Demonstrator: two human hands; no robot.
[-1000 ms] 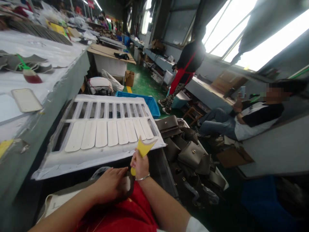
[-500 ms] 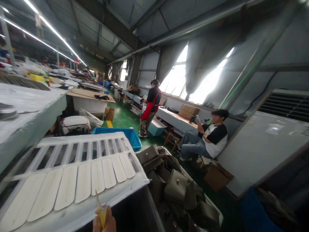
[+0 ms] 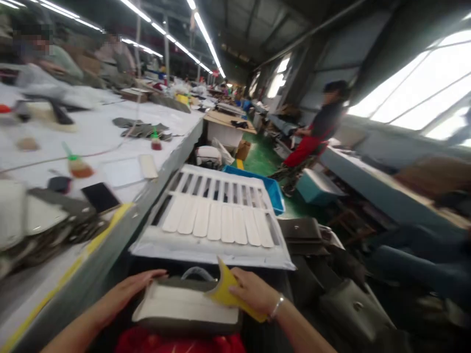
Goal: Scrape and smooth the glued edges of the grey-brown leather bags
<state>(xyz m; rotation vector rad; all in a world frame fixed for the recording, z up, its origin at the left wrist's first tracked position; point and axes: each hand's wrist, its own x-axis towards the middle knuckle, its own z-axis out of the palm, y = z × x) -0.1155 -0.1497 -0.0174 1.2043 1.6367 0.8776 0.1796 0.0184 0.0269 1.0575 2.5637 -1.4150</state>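
In front of me lies a dark grey-green bag (image 3: 191, 327) with a long white panel (image 3: 180, 301) facing up. My left hand (image 3: 138, 284) is at its left end, fingers stretched out and closing on nothing. My right hand (image 3: 255, 291) grips a curved yellow strip (image 3: 225, 284) with a pale pointed tip, held over the panel's right end. Beyond the bag stands a white rack (image 3: 217, 250) bearing a row of pale strips (image 3: 215, 221) with rounded ends. A clear curved loop (image 3: 198, 272) shows behind the bag.
At left, a worktable (image 3: 121, 147) carries a phone (image 3: 100, 197), a glue bottle (image 3: 79, 166) and stacked bag parts (image 3: 47, 215). Several finished-looking bags (image 3: 355, 306) are heaped at right. A blue bin (image 3: 274, 191) sits behind the rack. A person in a red apron (image 3: 307, 147) stands beyond.
My view has swung left and down, bringing the bag and my left hand into sight. My right hand, holding the yellow strip, has come from in front of the rack to above the bag.
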